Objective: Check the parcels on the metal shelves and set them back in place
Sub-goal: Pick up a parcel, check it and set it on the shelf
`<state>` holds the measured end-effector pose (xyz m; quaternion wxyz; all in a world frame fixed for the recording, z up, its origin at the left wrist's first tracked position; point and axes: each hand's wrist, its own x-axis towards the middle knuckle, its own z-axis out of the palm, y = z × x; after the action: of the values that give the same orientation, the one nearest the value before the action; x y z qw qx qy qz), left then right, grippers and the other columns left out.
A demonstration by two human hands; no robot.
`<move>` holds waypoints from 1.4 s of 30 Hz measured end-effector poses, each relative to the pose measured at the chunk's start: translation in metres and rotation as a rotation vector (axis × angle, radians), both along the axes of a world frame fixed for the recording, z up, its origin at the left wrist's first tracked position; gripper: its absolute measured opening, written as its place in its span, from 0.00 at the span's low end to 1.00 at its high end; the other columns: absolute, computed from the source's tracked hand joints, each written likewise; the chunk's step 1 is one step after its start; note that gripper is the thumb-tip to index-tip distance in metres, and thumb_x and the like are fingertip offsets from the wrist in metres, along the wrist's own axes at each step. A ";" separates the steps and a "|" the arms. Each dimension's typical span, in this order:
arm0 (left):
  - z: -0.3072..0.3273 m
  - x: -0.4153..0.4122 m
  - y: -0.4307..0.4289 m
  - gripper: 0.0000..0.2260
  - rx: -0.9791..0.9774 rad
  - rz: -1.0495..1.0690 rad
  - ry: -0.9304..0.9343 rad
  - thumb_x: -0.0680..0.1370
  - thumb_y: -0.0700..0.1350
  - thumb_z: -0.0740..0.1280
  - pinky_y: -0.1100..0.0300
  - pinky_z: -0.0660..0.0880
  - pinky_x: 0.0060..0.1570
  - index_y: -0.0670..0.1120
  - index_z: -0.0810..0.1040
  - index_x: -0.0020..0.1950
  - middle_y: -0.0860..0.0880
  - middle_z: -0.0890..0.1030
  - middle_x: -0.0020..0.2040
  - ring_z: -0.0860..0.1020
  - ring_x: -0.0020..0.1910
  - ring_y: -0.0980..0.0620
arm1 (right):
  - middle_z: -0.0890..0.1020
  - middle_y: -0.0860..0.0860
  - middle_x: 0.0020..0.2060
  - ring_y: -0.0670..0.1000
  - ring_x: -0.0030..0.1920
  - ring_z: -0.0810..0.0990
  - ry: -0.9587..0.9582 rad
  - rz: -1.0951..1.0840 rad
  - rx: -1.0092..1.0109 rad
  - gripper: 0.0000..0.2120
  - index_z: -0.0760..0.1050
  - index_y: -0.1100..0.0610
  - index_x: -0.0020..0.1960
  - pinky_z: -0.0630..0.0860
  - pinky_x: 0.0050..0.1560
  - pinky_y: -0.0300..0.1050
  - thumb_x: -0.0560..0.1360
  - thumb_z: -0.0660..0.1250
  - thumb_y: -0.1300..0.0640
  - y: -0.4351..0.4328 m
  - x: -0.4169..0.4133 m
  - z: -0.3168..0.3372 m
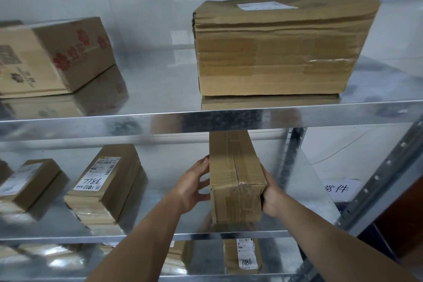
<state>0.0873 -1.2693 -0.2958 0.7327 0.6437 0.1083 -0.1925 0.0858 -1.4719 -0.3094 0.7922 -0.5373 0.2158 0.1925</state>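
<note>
A long taped cardboard parcel (235,176) stands on the middle metal shelf (160,234), its near end at the shelf's front edge. My left hand (194,185) holds its left side, fingers bent against the cardboard. My right hand (272,192) grips its right side near the lower corner, the fingers hidden behind the box. A big worn cardboard parcel (279,46) sits on the upper shelf (206,117) directly above.
On the upper shelf's left lies a box with red flower prints (57,57). The middle shelf also holds a flat parcel labelled 7786 (105,183) and a smaller box (27,181). Another labelled parcel (242,255) lies on the lower shelf. A perforated upright (375,178) stands at right.
</note>
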 end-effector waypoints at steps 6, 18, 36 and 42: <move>-0.001 0.000 0.000 0.24 0.016 0.007 -0.009 0.80 0.65 0.63 0.37 0.72 0.68 0.58 0.73 0.73 0.52 0.76 0.70 0.74 0.69 0.43 | 0.88 0.57 0.41 0.59 0.45 0.86 0.002 0.007 -0.032 0.29 0.84 0.58 0.49 0.81 0.48 0.54 0.81 0.59 0.33 -0.001 0.001 -0.002; -0.004 0.004 0.008 0.13 0.032 0.098 -0.026 0.84 0.58 0.61 0.37 0.73 0.66 0.55 0.74 0.67 0.46 0.77 0.68 0.75 0.68 0.43 | 0.88 0.55 0.50 0.57 0.57 0.84 -0.061 0.146 -0.300 0.23 0.85 0.55 0.57 0.77 0.66 0.55 0.81 0.63 0.38 -0.014 0.004 0.009; 0.011 -0.002 0.003 0.15 -0.083 0.155 -0.163 0.83 0.54 0.64 0.37 0.75 0.65 0.55 0.76 0.69 0.52 0.82 0.64 0.75 0.69 0.47 | 0.83 0.55 0.55 0.58 0.60 0.80 -0.198 0.100 -0.237 0.10 0.77 0.46 0.62 0.78 0.58 0.60 0.85 0.60 0.48 -0.016 0.004 0.024; 0.007 -0.004 0.003 0.26 -0.088 0.107 -0.189 0.75 0.58 0.68 0.39 0.73 0.68 0.54 0.74 0.73 0.49 0.81 0.66 0.75 0.69 0.44 | 0.85 0.52 0.53 0.56 0.61 0.80 -0.179 0.113 -0.173 0.13 0.81 0.47 0.63 0.77 0.65 0.64 0.85 0.61 0.48 -0.016 0.004 0.025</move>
<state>0.0833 -1.2661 -0.2884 0.7764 0.6195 0.0642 -0.0963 0.0903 -1.4882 -0.2848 0.7469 -0.6300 0.1293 0.1687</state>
